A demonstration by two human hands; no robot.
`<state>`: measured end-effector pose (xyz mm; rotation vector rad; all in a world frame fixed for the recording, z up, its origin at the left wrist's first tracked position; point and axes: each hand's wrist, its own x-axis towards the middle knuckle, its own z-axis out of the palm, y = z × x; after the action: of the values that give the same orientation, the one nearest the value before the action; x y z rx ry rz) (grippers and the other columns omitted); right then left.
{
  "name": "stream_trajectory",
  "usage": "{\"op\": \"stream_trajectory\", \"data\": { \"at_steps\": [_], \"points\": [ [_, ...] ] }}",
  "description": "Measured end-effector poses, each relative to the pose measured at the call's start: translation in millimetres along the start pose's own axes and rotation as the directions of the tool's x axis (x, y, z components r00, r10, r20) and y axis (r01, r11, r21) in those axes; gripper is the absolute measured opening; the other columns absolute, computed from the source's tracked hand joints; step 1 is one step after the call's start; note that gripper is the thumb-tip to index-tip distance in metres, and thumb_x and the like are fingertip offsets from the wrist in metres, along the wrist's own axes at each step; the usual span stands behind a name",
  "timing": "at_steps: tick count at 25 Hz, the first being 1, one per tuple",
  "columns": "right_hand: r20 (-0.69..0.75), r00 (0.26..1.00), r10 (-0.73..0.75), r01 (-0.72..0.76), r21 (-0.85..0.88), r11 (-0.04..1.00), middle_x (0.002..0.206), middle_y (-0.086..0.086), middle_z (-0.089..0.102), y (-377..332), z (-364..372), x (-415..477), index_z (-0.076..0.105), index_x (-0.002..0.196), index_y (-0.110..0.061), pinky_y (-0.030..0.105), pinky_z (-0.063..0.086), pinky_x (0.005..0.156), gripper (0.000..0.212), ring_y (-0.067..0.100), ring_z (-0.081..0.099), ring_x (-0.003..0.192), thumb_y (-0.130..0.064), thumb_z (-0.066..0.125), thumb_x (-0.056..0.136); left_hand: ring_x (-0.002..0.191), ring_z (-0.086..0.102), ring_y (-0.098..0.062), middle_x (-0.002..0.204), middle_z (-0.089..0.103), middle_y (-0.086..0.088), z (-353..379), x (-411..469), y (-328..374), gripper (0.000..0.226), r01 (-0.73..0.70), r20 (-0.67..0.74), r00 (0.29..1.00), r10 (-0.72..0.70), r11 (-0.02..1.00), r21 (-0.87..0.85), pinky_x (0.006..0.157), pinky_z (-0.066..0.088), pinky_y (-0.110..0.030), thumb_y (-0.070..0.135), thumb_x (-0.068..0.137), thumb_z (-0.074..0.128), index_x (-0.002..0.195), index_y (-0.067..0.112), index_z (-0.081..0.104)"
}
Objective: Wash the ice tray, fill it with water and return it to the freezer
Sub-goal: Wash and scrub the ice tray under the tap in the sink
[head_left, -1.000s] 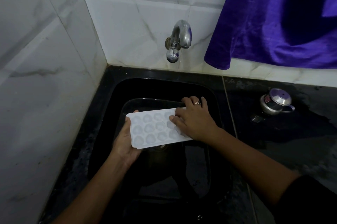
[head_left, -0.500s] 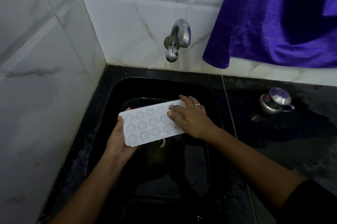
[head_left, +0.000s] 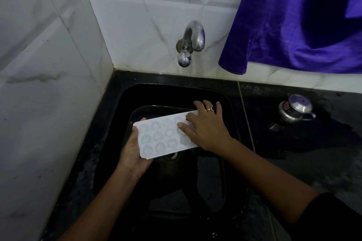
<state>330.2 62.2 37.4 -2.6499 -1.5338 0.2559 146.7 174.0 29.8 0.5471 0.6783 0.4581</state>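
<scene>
White marble-look tiles (head_left: 137,25) in a corner, black sink (head_left: 176,91) set into a black counter (head_left: 293,162), chrome tap (head_left: 193,38) on the back wall. Purple cloth (head_left: 293,25) hangs at the top right, and a small steel pot (head_left: 295,108) with its lid on sits on the counter, well right of the sink. The tray (head_left: 160,136), white and cells up, is held over the sink, below the tap and a bit tilted. Left hand (head_left: 133,154) cups its left end from underneath, fingers curled round the edge. Right hand (head_left: 207,131) lies flat across the right end, fingers spread and mostly straight, thumb on the cells, ring (head_left: 211,109) showing.
</scene>
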Motion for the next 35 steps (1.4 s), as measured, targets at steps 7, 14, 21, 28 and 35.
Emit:
{"op": "stream_trajectory", "data": {
  "at_steps": [7,14,21,28,35],
  "points": [
    [0.010,1.000,-0.002,0.002,0.052,0.999,0.161,0.007,0.036,1.3,-0.8,-1.8,0.071,0.121,-0.034,0.063,0.007,0.124,0.064,0.033,0.025,0.150,-0.071,0.023,0.099,0.083,0.080,-0.026,0.098,0.081,-0.011,-0.4,-4.3,3.7,0.068,0.003,-0.004,1.000,-0.003,1.000,0.005,0.064,0.066,-0.040,0.042,0.111,0.031,0.077,0.024,0.087],
    [0.056,0.998,0.029,-0.039,0.171,0.984,0.168,0.008,0.028,7.5,3.2,-6.6,0.064,0.135,-0.039,0.061,0.007,0.125,0.054,0.033,0.017,0.156,-0.068,0.031,0.103,0.088,0.080,-0.026,0.102,0.081,-0.010,-8.0,1.5,1.7,0.067,-0.008,-0.021,1.000,0.008,1.000,0.019,0.069,0.066,-0.042,0.043,0.111,0.029,0.082,0.026,0.087],
    [0.020,1.000,0.006,-0.007,0.057,0.998,0.166,0.010,0.031,5.9,0.8,-5.7,0.068,0.128,-0.033,0.062,0.013,0.124,0.064,0.033,0.022,0.154,-0.072,0.026,0.099,0.102,0.077,-0.032,0.117,0.077,-0.015,-10.6,4.8,-2.3,0.059,0.029,-0.019,0.999,-0.029,1.000,0.006,0.077,0.065,-0.047,0.046,0.111,0.034,0.097,0.022,0.086],
    [-0.013,0.999,0.035,-0.036,-0.051,0.998,0.149,0.007,0.047,4.6,-0.7,-4.1,0.072,0.116,-0.033,0.062,0.020,0.120,0.075,0.032,0.040,0.139,-0.072,0.011,0.095,0.094,0.079,-0.031,0.110,0.079,-0.015,-8.5,4.5,-7.0,0.059,0.067,-0.015,0.998,-0.067,0.998,-0.003,0.068,0.066,-0.045,0.045,0.111,0.033,0.102,0.019,0.085],
    [0.050,0.998,-0.023,0.014,0.163,0.986,0.161,0.006,0.036,13.3,-5.0,-10.1,0.066,0.130,-0.040,0.058,0.014,0.124,0.056,0.029,0.026,0.150,-0.070,0.028,0.101,0.094,0.079,-0.030,0.112,0.079,-0.014,-19.8,9.0,-0.8,0.059,0.067,-0.001,0.998,-0.067,0.996,-0.058,0.067,0.065,-0.045,0.044,0.110,0.034,0.091,0.023,0.087]
  ]
}}
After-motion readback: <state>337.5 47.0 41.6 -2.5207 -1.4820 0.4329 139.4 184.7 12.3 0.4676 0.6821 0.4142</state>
